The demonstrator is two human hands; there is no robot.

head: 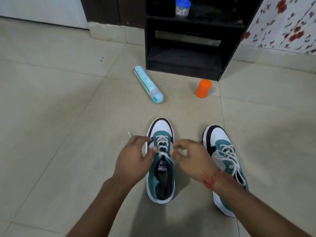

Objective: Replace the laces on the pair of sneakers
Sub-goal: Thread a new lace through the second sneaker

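Both hands, left hand (135, 156) and right hand (189, 156), pinch white lace (161, 142) on the teal-and-white sneaker (160, 168); its twin (224, 161) sits at three o'clock.

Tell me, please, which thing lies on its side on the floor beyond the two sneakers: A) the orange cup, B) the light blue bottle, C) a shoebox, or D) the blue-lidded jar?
B: the light blue bottle lies flat on the tiles, while the orange cup stands on end beside it and the blue-lidded jar sits up on the dark shelf unit; no shoebox shows.
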